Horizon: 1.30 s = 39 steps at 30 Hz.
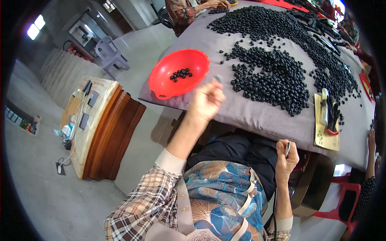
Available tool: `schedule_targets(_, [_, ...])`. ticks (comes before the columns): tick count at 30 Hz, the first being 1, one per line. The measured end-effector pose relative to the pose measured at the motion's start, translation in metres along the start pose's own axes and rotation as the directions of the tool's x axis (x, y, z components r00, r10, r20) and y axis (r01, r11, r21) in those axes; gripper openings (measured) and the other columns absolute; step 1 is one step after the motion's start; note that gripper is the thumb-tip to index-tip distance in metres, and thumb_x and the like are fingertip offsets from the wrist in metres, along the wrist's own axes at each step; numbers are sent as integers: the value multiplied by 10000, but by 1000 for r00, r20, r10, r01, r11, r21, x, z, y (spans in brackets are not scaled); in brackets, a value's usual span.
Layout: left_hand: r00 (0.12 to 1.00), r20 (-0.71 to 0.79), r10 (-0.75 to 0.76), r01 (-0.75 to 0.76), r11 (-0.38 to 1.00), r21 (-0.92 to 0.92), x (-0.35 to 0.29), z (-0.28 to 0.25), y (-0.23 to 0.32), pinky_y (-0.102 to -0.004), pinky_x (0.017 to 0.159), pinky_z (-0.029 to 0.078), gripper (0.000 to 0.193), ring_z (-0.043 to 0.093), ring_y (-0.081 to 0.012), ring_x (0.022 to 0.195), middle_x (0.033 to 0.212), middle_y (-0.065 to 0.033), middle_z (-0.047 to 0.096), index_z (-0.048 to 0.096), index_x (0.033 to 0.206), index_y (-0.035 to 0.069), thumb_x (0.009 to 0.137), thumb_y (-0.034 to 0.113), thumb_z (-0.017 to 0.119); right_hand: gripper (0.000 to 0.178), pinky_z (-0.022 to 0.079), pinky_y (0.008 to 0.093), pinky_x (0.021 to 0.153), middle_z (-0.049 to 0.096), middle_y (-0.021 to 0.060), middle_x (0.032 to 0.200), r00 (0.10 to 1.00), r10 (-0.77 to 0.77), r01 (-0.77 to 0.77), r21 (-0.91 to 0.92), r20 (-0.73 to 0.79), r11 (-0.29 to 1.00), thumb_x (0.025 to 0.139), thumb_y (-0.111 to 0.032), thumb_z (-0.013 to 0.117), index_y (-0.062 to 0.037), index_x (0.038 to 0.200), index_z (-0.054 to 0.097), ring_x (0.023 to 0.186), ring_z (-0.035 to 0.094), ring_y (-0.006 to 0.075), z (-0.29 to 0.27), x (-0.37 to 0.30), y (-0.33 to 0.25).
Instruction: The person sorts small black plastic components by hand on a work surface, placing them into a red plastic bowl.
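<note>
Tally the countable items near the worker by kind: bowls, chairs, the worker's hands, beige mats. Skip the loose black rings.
Red bowl: 1
Grey plastic chair: 1
Beige mat with tools: 1
Worker's hands: 2, left hand pinching a small piece, right hand holding a thin tool
Total: 5

left hand (207,100) raised, fingertips pinched, right hand (286,154) low, fist closed

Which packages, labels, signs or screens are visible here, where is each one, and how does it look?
Dark flat rectangular phones: lying on the pale wooden side table at the left, screens dark.
Pale yellow rectangular card: on the grey tablecloth at the right, small plant picture in its corner, tools on it.
No signs visible.
</note>
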State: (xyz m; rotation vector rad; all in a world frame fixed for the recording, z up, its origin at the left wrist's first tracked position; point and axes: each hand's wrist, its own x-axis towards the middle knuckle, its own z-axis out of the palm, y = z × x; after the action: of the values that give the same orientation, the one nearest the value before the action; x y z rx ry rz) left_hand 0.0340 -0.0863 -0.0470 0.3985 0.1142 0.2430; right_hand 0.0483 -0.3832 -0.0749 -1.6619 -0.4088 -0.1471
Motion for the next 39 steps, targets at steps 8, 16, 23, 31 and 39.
schedule_targets(8, [937,-248,245,-248,969,16,2,1,53,-269,558,445,184,520,-158,629,872,-146,589,507,929,-28,850,131,555,33,290,168,465,446,-67,595,998,32,-37,96,53,995,813,-40,592,-21,802,566,539,353,8,6,3,6])
schedule_targets(16, [998,-55,28,29,573,819,21,11,-63,-229,440,404,93,504,-89,504,705,-41,578,594,871,14,793,66,598,43,289,168,463,432,-73,587,998,41,-46,102,51,994,811,-51,606,-25,804,574,538,349,5,8,0,10])
schedule_targets(23, [919,363,156,-233,-527,817,61,12,-115,-372,619,470,238,583,-284,710,827,-116,563,593,883,27,679,119,675,62,317,171,469,462,-64,592,997,33,-40,100,67,994,809,-64,619,-17,813,579,539,375,11,6,2,12])
schedule_targets(31, [905,419,81,-269,-654,707,64,11,-122,-431,670,467,181,572,-360,780,874,-166,535,518,802,9,713,101,645,81,359,182,484,508,-23,591,996,48,-54,80,80,995,794,-64,633,-8,812,577,551,429,17,3,4,11])
schedule_targets(39, [906,392,160,-353,-222,909,45,-2,-118,-292,540,456,187,573,-192,623,762,-98,554,550,903,-14,728,11,609,96,394,195,509,547,12,605,994,55,-61,54,94,997,789,-68,635,2,807,571,561,467,34,3,3,16])
